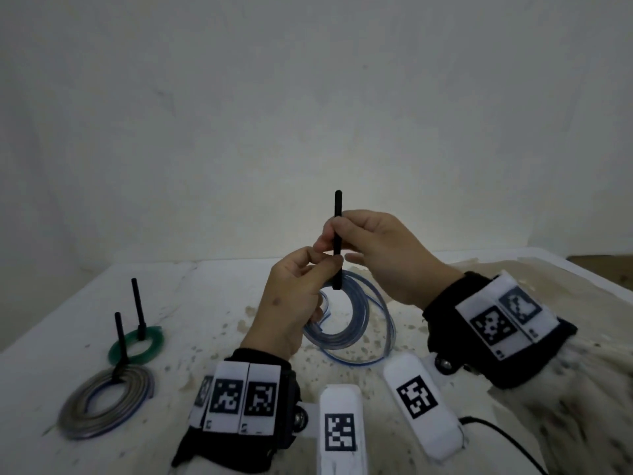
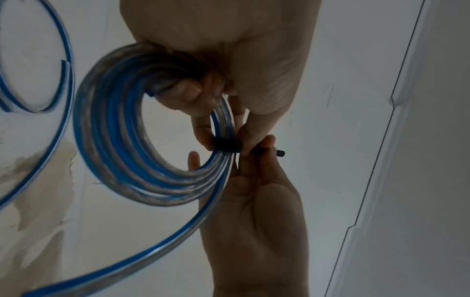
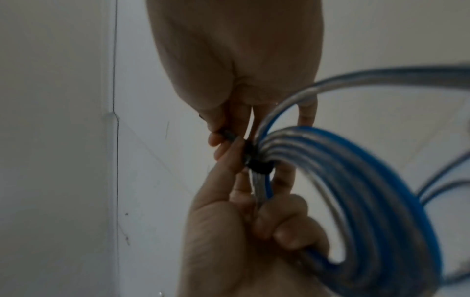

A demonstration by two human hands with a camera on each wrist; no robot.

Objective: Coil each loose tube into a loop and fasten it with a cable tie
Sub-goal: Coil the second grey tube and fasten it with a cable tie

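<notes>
Above the table my left hand [image 1: 308,279] grips a coil of clear tube with a blue stripe [image 1: 346,323]. A black cable tie [image 1: 338,234] is wrapped round the coil's strands and its tail stands straight up. My right hand [image 1: 346,234] pinches that tail between thumb and fingers. In the left wrist view the tie's band [image 2: 226,145] circles the coil [image 2: 122,150], right beside both hands' fingertips. In the right wrist view the band [image 3: 258,162] bunches the strands [image 3: 356,180] together. A loose end of the tube [image 1: 385,334] trails down onto the table.
Two tied coils lie at the left of the stained white table [image 1: 212,296]: a green one [image 1: 137,342] and a grey-blue one [image 1: 106,402], each with a black tie tail standing up. A black cable [image 1: 507,440] runs at the lower right. A white wall stands behind.
</notes>
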